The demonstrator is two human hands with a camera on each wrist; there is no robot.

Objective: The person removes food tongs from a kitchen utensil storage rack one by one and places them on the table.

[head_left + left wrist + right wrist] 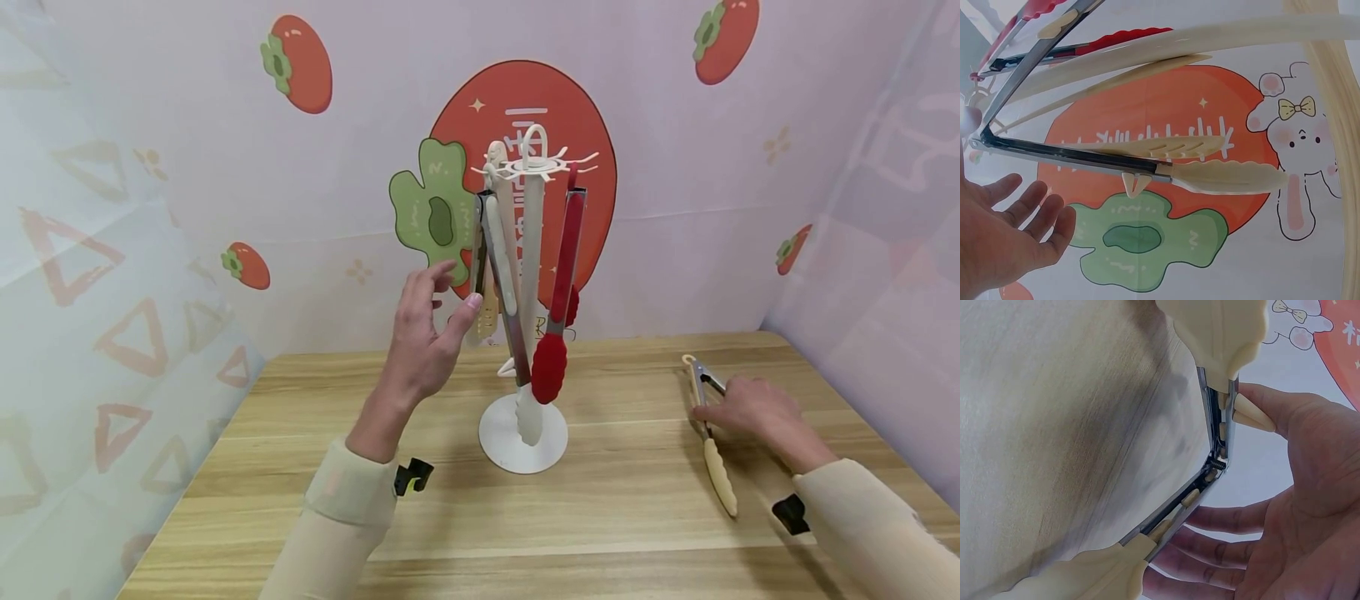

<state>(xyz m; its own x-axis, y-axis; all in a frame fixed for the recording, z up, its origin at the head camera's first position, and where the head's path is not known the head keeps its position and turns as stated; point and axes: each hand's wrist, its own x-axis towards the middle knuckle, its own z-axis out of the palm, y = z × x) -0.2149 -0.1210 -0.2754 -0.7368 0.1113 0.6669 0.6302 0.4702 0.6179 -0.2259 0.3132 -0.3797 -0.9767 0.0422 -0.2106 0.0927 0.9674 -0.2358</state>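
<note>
Where the cream tongs lie: over the right side of the desk, immediately left of the right hand; contact with the desk not established.
Long axis of the cream tongs: hinge end toward the back wall, visible cream tip toward the person, with a slight slant to the right.
Cream tongs' arms: spread in a V, as seen from the right wrist.
Right hand: grasping the cream tongs, thumb beside the knob on one arm, fingers behind the other arm.
Nearer hand: the right; the left hand is well apart from the cream tongs.
White stand: upright, well to the left of the cream tongs, between the two hands.
Left hand: released, fingers spread, just left of the white-tipped tongs; whether the thumb touches them cannot be told.
White-tipped tongs: hanging tip downward on the stand's near left side, arms parted.
Red tongs: hanging tip downward on the stand's right side.
</note>
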